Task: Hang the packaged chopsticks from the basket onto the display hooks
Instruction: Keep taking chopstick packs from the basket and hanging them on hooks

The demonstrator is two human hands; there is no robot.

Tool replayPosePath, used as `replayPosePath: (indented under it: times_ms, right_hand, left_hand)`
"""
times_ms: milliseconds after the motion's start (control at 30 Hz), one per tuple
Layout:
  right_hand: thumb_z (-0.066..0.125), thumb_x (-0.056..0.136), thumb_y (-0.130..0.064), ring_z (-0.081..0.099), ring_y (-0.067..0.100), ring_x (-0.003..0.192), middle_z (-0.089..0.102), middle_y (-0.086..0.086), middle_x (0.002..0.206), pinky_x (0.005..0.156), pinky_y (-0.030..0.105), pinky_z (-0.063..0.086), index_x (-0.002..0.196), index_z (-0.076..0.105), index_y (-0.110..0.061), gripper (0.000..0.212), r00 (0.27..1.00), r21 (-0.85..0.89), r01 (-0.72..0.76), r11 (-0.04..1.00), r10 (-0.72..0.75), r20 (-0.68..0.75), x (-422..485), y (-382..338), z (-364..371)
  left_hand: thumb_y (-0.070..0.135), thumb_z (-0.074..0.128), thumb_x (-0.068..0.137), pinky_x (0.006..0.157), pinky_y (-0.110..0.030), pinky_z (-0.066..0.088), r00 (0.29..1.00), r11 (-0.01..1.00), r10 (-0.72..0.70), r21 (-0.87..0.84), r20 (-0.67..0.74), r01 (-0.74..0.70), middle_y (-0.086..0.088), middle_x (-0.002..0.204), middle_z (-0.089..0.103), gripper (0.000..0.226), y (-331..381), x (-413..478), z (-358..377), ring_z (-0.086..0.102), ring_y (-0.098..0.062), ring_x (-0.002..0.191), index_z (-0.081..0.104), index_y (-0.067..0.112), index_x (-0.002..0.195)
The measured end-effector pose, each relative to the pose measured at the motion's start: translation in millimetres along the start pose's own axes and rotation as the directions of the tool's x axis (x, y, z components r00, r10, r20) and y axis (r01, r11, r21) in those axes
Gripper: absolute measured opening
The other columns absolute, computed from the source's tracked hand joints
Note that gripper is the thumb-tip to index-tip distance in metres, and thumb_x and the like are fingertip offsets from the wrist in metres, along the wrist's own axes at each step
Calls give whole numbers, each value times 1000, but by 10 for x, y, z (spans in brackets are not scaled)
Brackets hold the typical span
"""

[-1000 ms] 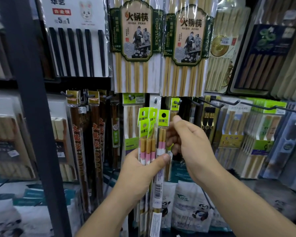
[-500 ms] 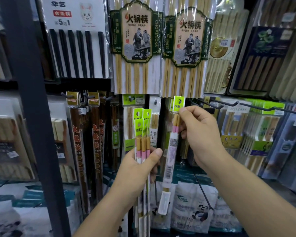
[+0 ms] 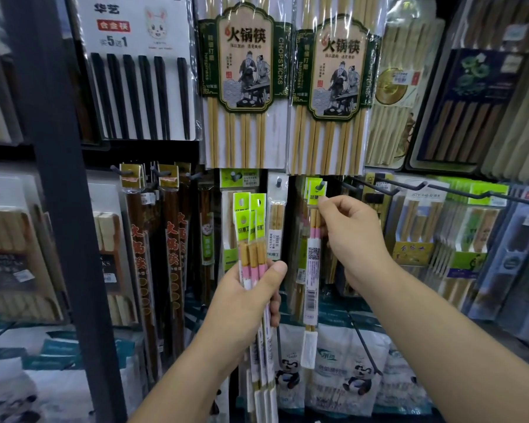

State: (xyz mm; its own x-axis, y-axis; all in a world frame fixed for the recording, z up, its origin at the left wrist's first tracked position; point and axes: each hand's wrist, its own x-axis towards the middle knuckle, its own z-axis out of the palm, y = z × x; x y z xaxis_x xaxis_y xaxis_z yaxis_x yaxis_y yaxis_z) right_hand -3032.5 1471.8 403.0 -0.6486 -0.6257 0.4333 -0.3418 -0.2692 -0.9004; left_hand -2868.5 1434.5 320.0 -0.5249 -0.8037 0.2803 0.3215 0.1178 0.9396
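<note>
My right hand (image 3: 351, 239) pinches one chopstick pack (image 3: 311, 270) at the hook (image 3: 320, 186). My left hand (image 3: 248, 294) grips spare packs (image 3: 251, 227), their bottoms cut off.

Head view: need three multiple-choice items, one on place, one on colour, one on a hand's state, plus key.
1. Where is the top of the single clear pack of pink-banded wooden chopsticks that the right hand pinches?
A. in a basket
B. at a dark metal display hook
C. flat on a shelf

2. Its header card is:
A. lime green
B. red
C. blue

3. The left hand is:
A. open and empty
B. resting on the dark post
C. gripping a bundle of like packs

Key: 1 B, the hook tip shows through the card's hole. 2 A, the card is plainly lime green. 3 C, thumb and fingers wrap the bundle.
</note>
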Motion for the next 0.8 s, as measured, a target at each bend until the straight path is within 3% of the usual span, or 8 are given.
replayPosePath:
  times_ms: [133,300,367,467,567,667,800]
  right_hand:
    - [61,101,-34,57,8,65,70,13,83,68,24,51,79,73,-19,29,999,-85,19,996,-21,-24,87,77,18]
    - [62,99,-37,60,12,74,66,2,78,66,25,41,82,65,-18,26,994,-160,0,987,-18,-112,68,119,37]
    - [63,98,-37,58,14,73,63,2,77,68,26,43,80,59,-15,29,992,-81,-39,996,28,-125,-41,97,42]
    - [62,99,-38,60,5,64,67,-7,71,59,23,48,83,68,-16,28,990,41,-70,997,64,122,-290,-6,58]
    - [65,98,-33,61,4,62,67,-5,68,56,18,48,82,70,-16,23,944,39,-27,999,13,330,-488,-91,83]
    - [64,100,-22,60,5,60,66,-3,66,59,19,48,80,69,-16,21,944,16,27,1000,-31,327,-534,-115,89]
    - [60,102,-20,62,3,62,70,-6,67,55,20,48,82,70,-15,22,956,49,-5,999,-10,293,-506,-100,64]
  left_hand:
    - [52,79,74,51,-30,50,1000,999,26,-22,-1,-26,-6,64,58,39,29,-16,18,55,-18,53,62,19,84]
    - [49,78,71,45,-27,50,998,998,61,-27,-18,-62,-3,56,56,52,64,-38,31,54,-15,46,59,8,97]
    - [48,79,70,45,-28,50,997,997,69,-27,-21,-69,-1,55,57,54,72,-47,32,55,-15,46,59,7,99]
    - [49,79,69,45,-28,51,997,997,71,-24,-16,-71,0,56,59,57,68,-51,51,57,-15,46,61,6,102]
    - [50,78,69,44,-27,51,996,995,90,-44,3,-90,0,57,62,61,76,-64,84,58,-17,44,64,5,108]
    - [49,77,71,44,-28,52,995,991,94,-101,26,-91,-4,59,62,50,86,-80,109,60,-20,45,63,10,99]
    - [62,69,85,47,-30,53,995,989,67,-137,72,-57,-12,62,62,35,91,-95,108,62,-22,49,72,27,84]
